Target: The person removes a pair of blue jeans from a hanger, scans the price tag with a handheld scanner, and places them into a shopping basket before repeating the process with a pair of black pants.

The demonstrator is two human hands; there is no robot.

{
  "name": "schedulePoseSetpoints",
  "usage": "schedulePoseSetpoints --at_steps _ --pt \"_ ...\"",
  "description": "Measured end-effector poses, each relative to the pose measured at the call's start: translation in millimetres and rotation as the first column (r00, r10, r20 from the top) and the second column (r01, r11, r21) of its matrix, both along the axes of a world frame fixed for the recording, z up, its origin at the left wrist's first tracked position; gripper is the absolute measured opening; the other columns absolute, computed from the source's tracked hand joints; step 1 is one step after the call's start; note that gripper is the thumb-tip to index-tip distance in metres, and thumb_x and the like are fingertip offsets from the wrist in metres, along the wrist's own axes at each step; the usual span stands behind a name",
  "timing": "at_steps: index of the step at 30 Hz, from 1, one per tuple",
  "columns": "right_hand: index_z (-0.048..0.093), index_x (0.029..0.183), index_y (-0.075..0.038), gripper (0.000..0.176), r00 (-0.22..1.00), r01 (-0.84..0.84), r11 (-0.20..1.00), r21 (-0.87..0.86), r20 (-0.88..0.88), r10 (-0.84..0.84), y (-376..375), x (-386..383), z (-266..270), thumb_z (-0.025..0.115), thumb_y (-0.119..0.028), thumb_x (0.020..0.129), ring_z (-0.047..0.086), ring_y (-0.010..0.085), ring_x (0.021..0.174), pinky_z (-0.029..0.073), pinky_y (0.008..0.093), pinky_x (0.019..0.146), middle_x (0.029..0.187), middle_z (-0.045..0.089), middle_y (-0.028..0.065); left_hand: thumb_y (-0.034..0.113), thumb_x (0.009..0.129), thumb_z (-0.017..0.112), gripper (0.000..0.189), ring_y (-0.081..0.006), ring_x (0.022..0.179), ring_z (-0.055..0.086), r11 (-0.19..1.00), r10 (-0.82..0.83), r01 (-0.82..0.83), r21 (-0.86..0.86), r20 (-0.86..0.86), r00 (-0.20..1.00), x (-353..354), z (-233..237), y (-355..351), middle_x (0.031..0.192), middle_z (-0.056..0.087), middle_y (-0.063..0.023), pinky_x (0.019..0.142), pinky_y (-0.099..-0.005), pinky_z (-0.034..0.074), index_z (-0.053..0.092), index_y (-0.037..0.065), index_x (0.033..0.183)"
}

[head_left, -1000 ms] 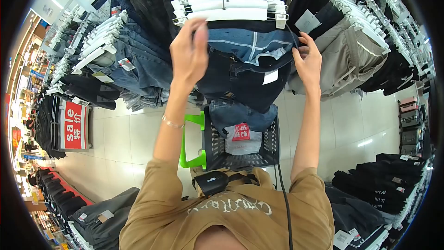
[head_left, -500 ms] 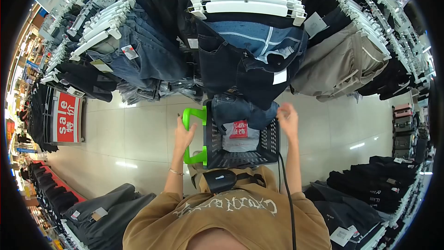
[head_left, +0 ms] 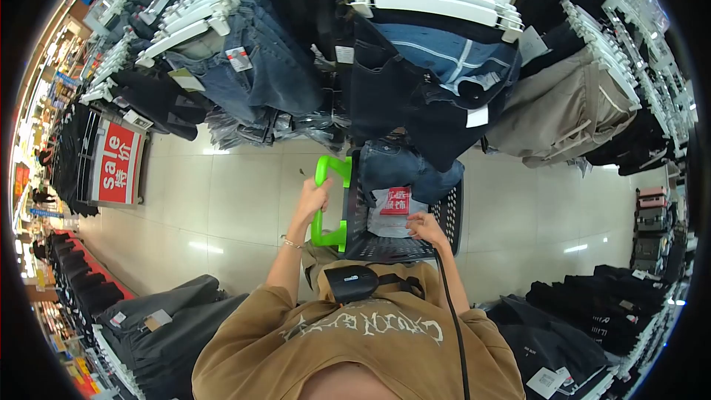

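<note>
My left hand (head_left: 315, 201) is wrapped around the green handle (head_left: 320, 233) of a black perforated shopping basket (head_left: 449, 216). Loosely bent and apart, the fingers of my right hand (head_left: 427, 228) overlap the lower right of a clear plastic package (head_left: 384, 225) inside the basket; the hand shows nothing in its grip. The package carries a red label (head_left: 398, 201) with white characters. Folded blue jeans (head_left: 396, 170) lie across the basket's far end, partly hidden under dark jeans (head_left: 385, 96) hanging from the rack.
White hangers (head_left: 437, 5) hold trousers straight ahead. Blue jeans (head_left: 278, 78) hang on the left, beige trousers (head_left: 566, 107) on the right. A red sale sign (head_left: 118, 164) stands far left. A black cable (head_left: 453, 315) runs down past my right arm. Dark clothes (head_left: 167, 318) flank me.
My right hand has moved from the basket's far right rim, inward and toward me, over the plastic package. My left hand stays at the green handle. The view has shifted slightly.
</note>
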State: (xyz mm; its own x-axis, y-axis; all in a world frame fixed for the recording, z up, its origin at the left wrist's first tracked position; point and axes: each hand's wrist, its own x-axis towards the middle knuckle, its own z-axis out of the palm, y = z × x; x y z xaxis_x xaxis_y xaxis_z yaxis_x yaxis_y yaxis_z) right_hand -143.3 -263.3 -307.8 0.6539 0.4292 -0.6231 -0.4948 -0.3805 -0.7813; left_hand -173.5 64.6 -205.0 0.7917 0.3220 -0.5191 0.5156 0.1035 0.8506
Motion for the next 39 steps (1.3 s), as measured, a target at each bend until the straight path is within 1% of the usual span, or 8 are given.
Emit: schedulePoseSetpoints --at_steps 6,9,11,17,27,31,37,39 --pt "0.057 0.111 0.002 0.031 0.977 -0.15 0.986 -0.066 -0.165 0.138 22.8 -32.6 -53.0 0.061 -0.013 0.083 0.065 0.0172 0.068 0.053 0.0285 0.059 0.089 0.066 0.0092 0.022 0.09 0.056 0.017 -0.0087 0.039 0.037 0.992 0.021 -0.025 -0.124 -0.032 0.999 -2.7 -11.0 8.1 0.051 0.039 0.0024 0.035 -0.0269 0.03 0.051 0.007 0.087" --pt "0.058 0.103 0.0 0.024 0.951 0.043 0.994 -0.1 -0.301 -0.071 27.3 -68.6 -84.9 0.061 -0.011 0.083 0.064 0.0193 0.065 0.054 0.032 0.058 0.086 0.066 0.0107 0.023 0.089 0.057 0.02 -0.0091 0.039 0.038 0.989 0.003 -0.004 -0.149 -0.006 1.0 -1.7 -8.5 10.8 0.051 0.039 0.0017 0.035 -0.0276 0.031 0.049 0.007 0.081" --pt "0.06 0.101 -0.001 0.024 0.938 0.131 0.985 -0.109 -0.309 -0.159 39.8 -92.8 -73.5 0.061 -0.009 0.078 0.064 0.0198 0.06 0.052 0.0303 0.051 0.077 0.066 0.0105 0.023 0.09 0.057 0.021 -0.0091 0.039 0.038 0.99 -0.021 0.02 -0.14 -0.005 1.0 -1.0 -6.4 15.0 0.051 0.039 0.0016 0.036 -0.0276 0.031 0.048 0.007 0.079" --pt "0.058 0.1 0.004 0.024 0.857 0.415 0.907 -0.075 -0.302 -0.418 91.2 -169.2 -99.9 0.055 -0.005 0.078 0.065 0.0238 0.06 0.054 0.0321 0.052 0.079 0.066 0.0172 0.024 0.092 0.057 0.026 -0.0116 0.038 0.04 0.957 -0.076 0.065 -0.283 -0.027 0.997 -8.0 -9.8 40.1 0.051 0.04 0.0001 0.035 -0.0288 0.032 0.043 0.007 0.078" --pt "0.06 0.096 0.007 0.027 0.846 0.523 0.851 0.045 -0.15 -0.512 171.0 -236.6 -96.5 0.058 -0.011 0.076 0.066 0.0237 0.067 0.053 0.0313 0.059 0.08 0.066 0.0174 0.024 0.091 0.058 0.024 -0.0114 0.038 0.039 0.94 -0.032 0.019 -0.341 -0.031 0.999 -26.7 -19.6 118.3 0.053 0.041 0.0001 0.035 -0.0298 0.032 0.042 0.009 0.081" --pt "0.06 0.097 0.006 0.031 0.791 0.578 0.812 -0.083 -0.186 -0.583 182.9 -244.8 -70.6 0.06 -0.014 0.073 0.064 0.0212 0.065 0.053 0.0264 0.062 0.08 0.066 0.0161 0.023 0.09 0.057 0.021 -0.0115 0.038 0.039 0.982 -0.024 0.019 -0.189 -0.026 0.999 -36.2 -11.1 151.8 0.053 0.042 -0.0001 0.035 -0.0304 0.031 0.048 0.007 0.082" --pt "0.066 0.088 0.004 0.022 0.881 0.474 0.873 -0.116 0.072 -0.468 190.2 -270.4 -85.1 0.057 -0.01 0.074 0.062 0.0178 0.069 0.05 0.0285 0.064 0.081 0.066 0.0126 0.024 0.086 0.061 0.024 -0.0148 0.04 0.05 1.0 -0.015 0.015 -0.006 0.002 1.0 -44.7 -30.7 198.2 0.052 0.051 -0.0041 0.037 -0.0327 0.038 0.057 0.001 0.08" --pt "0.066 0.091 0.005 0.025 0.875 0.483 0.869 -0.102 0.044 -0.482 187.6 -270.9 -89.8 0.06 -0.013 0.075 0.061 0.0175 0.069 0.05 0.028 0.065 0.08 0.066 0.0109 0.024 0.086 0.061 0.025 -0.0156 0.039 0.051 0.992 -0.012 0.008 0.127 0.03 0.999 -47.0 -37.9 211.5 0.05 0.052 -0.0052 0.037 -0.0338 0.04 0.058 0.001 0.077"
